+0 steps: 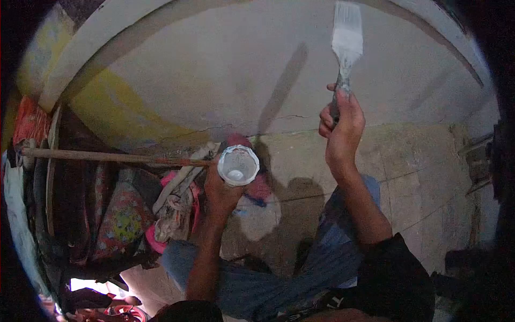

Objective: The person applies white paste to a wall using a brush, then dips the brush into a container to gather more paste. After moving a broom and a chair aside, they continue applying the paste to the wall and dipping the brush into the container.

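Observation:
Fingers wrapped round it, my left hand (221,189) holds a small white cup (238,165), seen from above with a little white paint at its bottom. In my right hand (343,126) is the handle of a wide paintbrush (347,40). The brush points up, its bristles coated white, in front of the pale wall (214,64). Whether the bristles touch the wall I cannot tell. A yellow patch (115,107) marks the wall's left part.
A long wooden stick (118,156) lies across the left side, ending near my left hand. Below it are piled cloths (126,214) and a pink basin (155,241). My bent legs in jeans (257,284) are over the tiled floor (418,155).

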The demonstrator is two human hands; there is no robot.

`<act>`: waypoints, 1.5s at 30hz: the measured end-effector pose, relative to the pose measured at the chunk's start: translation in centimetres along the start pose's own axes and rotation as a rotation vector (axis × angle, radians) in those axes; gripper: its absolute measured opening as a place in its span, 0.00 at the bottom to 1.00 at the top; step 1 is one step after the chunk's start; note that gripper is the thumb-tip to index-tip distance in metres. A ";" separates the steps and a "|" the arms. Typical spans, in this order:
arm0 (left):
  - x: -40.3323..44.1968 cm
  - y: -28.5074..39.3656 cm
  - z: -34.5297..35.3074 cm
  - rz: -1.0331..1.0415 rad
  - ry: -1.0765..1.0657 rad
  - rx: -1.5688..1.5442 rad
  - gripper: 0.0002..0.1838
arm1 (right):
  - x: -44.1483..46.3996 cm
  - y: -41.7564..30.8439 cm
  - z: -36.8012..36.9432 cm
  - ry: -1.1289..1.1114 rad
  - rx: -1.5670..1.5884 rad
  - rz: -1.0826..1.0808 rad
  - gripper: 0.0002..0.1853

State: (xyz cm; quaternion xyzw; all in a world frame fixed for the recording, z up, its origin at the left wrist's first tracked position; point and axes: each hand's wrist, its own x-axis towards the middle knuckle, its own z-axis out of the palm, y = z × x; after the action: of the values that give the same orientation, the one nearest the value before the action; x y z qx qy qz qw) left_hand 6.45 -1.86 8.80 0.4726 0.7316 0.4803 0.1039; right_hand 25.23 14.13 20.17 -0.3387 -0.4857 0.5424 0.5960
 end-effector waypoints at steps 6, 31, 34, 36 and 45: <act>-0.1 -2.2 0.3 0.005 -0.017 -0.021 0.45 | 3.8 5.6 -1.8 -0.231 0.073 0.410 0.20; 0.5 -2.1 -0.5 0.049 -0.081 -0.063 0.47 | 0.5 9.3 0.9 -0.028 -0.057 0.507 0.18; 0.8 -0.7 -1.0 0.044 -0.094 -0.033 0.48 | -1.0 4.4 1.3 -0.111 -0.079 0.336 0.22; 1.0 -0.5 -1.1 -0.008 -0.128 -0.012 0.48 | -1.3 2.1 2.0 -0.151 -0.068 0.272 0.21; 0.8 -0.7 -1.1 0.003 -0.109 0.009 0.47 | 1.1 11.9 2.7 -0.274 -0.013 0.671 0.21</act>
State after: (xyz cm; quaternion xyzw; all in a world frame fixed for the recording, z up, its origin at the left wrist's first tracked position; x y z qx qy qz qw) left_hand 4.95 -1.96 9.03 0.4998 0.7261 0.4507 0.1407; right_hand 18.80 17.07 10.14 -0.4072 -0.4263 0.7451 0.3119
